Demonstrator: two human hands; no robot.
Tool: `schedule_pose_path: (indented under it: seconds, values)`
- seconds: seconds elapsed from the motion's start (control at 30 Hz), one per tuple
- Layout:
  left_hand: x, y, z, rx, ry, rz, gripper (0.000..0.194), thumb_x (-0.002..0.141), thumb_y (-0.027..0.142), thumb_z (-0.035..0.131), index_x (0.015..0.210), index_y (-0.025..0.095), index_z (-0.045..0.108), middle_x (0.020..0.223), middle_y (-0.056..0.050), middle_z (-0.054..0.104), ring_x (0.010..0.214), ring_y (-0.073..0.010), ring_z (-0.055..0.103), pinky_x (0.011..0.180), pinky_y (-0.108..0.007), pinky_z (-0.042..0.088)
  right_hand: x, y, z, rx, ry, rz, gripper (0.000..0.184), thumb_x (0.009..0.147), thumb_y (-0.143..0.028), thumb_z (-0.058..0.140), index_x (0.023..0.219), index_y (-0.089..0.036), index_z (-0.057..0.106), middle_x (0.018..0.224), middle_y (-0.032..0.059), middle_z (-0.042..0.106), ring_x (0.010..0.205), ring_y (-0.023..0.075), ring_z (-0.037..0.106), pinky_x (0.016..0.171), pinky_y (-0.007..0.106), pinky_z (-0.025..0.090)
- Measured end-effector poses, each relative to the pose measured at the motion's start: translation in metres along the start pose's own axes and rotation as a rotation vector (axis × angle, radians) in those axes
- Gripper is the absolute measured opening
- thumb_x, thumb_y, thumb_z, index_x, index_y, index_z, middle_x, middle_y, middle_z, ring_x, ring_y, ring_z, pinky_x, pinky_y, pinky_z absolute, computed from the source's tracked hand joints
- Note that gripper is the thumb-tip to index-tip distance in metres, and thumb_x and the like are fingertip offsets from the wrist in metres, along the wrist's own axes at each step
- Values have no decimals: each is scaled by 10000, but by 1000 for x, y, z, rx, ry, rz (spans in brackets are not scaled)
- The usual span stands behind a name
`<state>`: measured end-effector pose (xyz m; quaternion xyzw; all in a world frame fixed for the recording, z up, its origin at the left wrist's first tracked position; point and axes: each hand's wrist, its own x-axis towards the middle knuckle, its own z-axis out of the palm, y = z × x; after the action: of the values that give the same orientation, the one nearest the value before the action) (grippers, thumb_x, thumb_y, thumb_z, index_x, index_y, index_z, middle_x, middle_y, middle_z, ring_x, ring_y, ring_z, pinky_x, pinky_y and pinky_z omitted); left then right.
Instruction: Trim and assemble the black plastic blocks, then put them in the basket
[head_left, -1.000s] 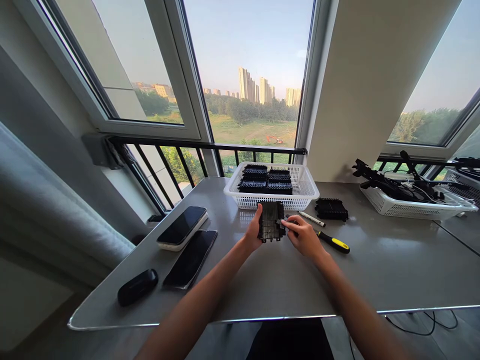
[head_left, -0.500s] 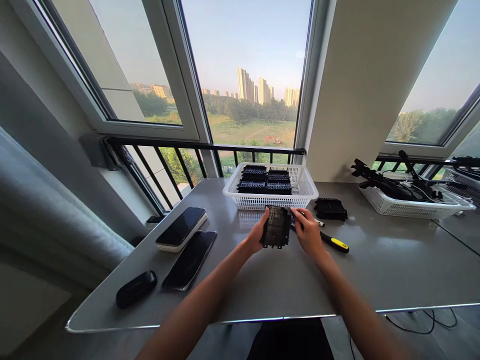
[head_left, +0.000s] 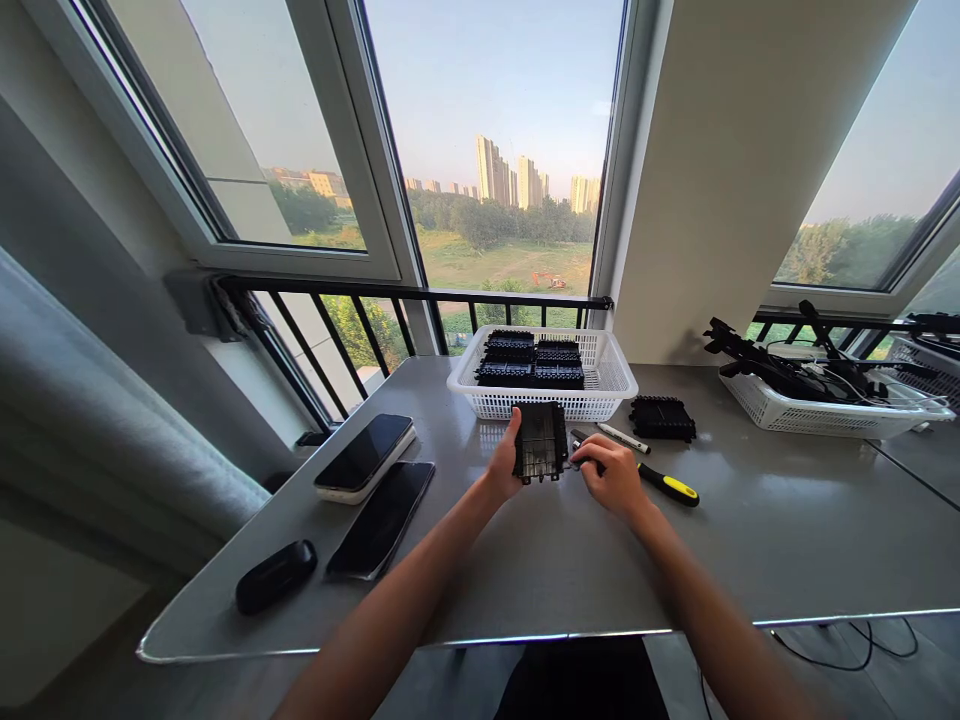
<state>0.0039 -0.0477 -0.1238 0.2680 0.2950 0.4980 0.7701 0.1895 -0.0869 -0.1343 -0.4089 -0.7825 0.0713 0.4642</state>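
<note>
My left hand [head_left: 507, 466] is closed on a black plastic part [head_left: 540, 442], thumb along its left edge. The part is rectangular and thin-walled, has small teeth along its borders, and is held tilted up above the table. My right hand [head_left: 611, 472] is just to its right, fingers curled together with the fingertips close to the part's lower right edge. Whatever those fingers may pinch is too small to make out. Partly behind the right hand lies a tool with a black and yellow handle [head_left: 671, 487]. A white pen-like stick [head_left: 624, 437] lies just beyond the hand.
Similar black parts fill much of a white basket [head_left: 544, 405] by the window. Another black part [head_left: 663, 418] lies to its right. Phones [head_left: 381, 520] and a black case [head_left: 276, 577] are at left. A second basket [head_left: 832, 410] holds black pieces and cables.
The black part has moved slightly left and up with my left hand. My right hand has dropped from the part's upper right corner to its lower right, uncovering the pen-like stick.
</note>
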Motion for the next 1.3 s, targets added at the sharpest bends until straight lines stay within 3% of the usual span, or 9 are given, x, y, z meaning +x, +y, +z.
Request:
schedule_pose_path:
  seconds: [0.13, 0.3, 0.5, 0.7, 0.8, 0.93, 1.0, 1.13, 1.3]
  values:
    - [-2, -4, 0, 11, -51, -36, 616, 900, 598, 442, 1214, 101, 625, 1043, -167, 732, 932, -264, 709, 852, -395, 574, 3, 4, -1, -33, 186, 100, 394, 849, -128, 463, 1146, -247, 692, 1092, 66, 657, 993, 205, 637, 898, 354, 523]
    - [-5, -6, 4, 59, -95, -69, 588, 914, 567, 442, 1197, 90, 636, 1036, -170, 734, 960, -267, 703, 853, -372, 568, 3, 9, 2, -56, 144, 85, 463, 919, -153, 428, 1340, -280, 572, 1222, 81, 594, 1116, 207, 600, 963, 353, 499]
    - [-4, -4, 3, 28, -84, -49, 627, 909, 596, 424, 1223, 89, 620, 1024, -170, 735, 914, -257, 712, 827, -371, 576, 0, 9, 4, -104, -1, 17, 447, 867, -109, 471, 1256, -244, 645, 1140, 86, 628, 959, 192, 642, 864, 331, 525]
    - [-1, 2, 0, -17, -17, -1, 663, 895, 624, 422, 1239, 90, 610, 1028, -171, 730, 862, -256, 718, 778, -375, 593, -2, -1, 2, -56, -164, -83, 306, 752, -58, 511, 850, -230, 745, 844, 23, 671, 680, 130, 613, 663, 246, 497]
    - [-1, 3, 0, -17, -10, -7, 676, 893, 632, 416, 1260, 93, 597, 1075, -175, 719, 895, -262, 715, 804, -384, 589, -2, -3, 0, -63, -83, -54, 277, 734, -46, 479, 674, -220, 685, 697, 11, 627, 662, 148, 599, 662, 263, 486]
    - [-3, -1, 1, 7, -29, -42, 652, 893, 615, 441, 1261, 100, 598, 1056, -168, 728, 911, -268, 714, 826, -394, 582, 1, 0, -2, -44, 176, 75, 320, 797, -97, 461, 931, -236, 717, 933, 44, 672, 860, 189, 641, 807, 321, 519]
    - [-4, -5, 2, 23, -59, -73, 635, 898, 598, 449, 1244, 89, 608, 1031, -170, 734, 907, -265, 715, 834, -387, 577, 2, 3, -1, -50, 217, 102, 400, 840, -122, 447, 1135, -257, 681, 1110, 60, 648, 1001, 207, 630, 899, 355, 510]
    - [-5, -9, 5, 44, -110, -108, 599, 914, 569, 441, 1221, 88, 624, 997, -162, 742, 882, -246, 717, 827, -359, 575, 3, 8, 3, -80, 122, 85, 473, 897, -139, 420, 1318, -279, 584, 1228, 78, 595, 1100, 213, 603, 960, 367, 492]
    - [-2, -7, 2, 24, -63, -70, 646, 900, 615, 421, 1213, 91, 629, 954, -160, 746, 859, -254, 719, 804, -374, 584, 0, 8, 6, -103, -29, 30, 446, 873, -119, 454, 1257, -257, 634, 1141, 83, 627, 959, 195, 645, 868, 332, 521]
